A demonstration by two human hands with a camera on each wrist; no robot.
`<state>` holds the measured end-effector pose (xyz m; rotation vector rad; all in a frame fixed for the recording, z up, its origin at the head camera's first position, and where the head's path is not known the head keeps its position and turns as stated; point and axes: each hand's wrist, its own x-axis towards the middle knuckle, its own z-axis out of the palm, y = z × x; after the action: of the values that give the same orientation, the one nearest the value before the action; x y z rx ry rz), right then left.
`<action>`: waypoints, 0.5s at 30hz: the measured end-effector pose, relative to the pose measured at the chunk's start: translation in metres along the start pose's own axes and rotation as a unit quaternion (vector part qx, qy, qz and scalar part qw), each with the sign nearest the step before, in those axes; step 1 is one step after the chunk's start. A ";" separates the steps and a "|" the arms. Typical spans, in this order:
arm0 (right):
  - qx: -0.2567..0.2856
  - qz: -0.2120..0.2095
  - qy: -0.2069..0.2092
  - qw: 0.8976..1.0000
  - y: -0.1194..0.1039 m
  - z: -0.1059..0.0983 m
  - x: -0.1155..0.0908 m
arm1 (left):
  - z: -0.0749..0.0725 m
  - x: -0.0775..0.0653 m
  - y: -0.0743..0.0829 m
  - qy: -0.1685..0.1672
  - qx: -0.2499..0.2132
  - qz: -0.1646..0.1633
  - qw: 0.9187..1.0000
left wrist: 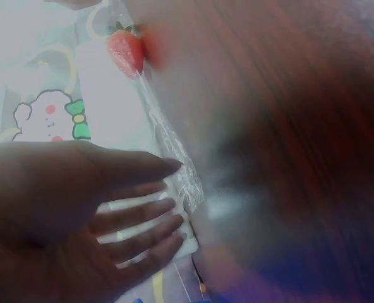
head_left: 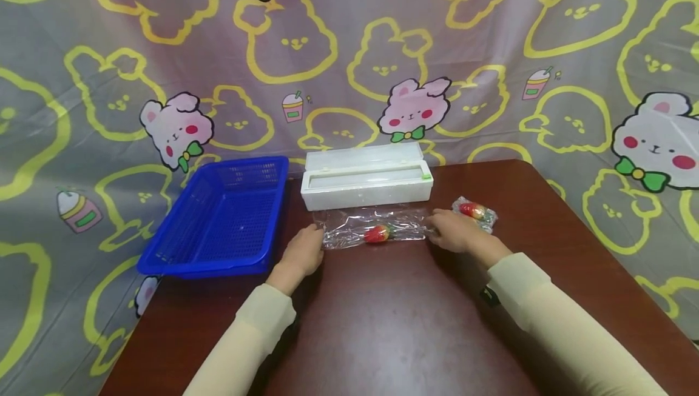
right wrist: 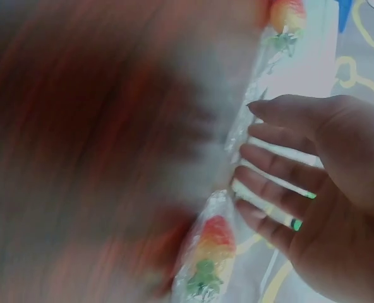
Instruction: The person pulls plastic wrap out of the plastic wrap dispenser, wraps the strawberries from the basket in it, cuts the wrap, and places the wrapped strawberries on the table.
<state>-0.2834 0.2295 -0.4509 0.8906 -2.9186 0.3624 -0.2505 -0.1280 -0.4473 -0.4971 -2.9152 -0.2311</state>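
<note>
A red strawberry point(head_left: 378, 234) with green leaves, a fake one by its look, lies in a sheet of clear plastic film point(head_left: 344, 226) spread across the dark table. My left hand point(head_left: 304, 249) pinches the film's left end; in the left wrist view its thumb lies on the crinkled edge, and the other fingers extend behind it. At the right end, my right hand point(head_left: 454, 231) pinches the film between thumb and fingertips. A second strawberry point(right wrist: 216, 237), wrapped in clear plastic, rests just beyond my right hand.
Behind the film stands a long white foam box point(head_left: 366, 193) with its lid raised at the back. A blue plastic basket point(head_left: 210, 265) sits at the left of the table point(head_left: 393, 323). A patterned curtain point(head_left: 338, 50) hangs behind.
</note>
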 end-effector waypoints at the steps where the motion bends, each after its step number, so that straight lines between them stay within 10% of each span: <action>1: -0.004 -0.003 0.002 1.000 0.001 0.001 0.000 | 0.001 0.001 0.000 0.008 0.001 0.016 1.000; 15: -0.074 -0.030 0.064 0.995 0.006 0.019 0.006 | 0.012 0.017 0.004 -0.005 0.045 0.026 0.999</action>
<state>-0.2918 0.2265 -0.4694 0.8944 -2.7531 0.1888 -0.2665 -0.1174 -0.4549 -0.5602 -2.9024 -0.0899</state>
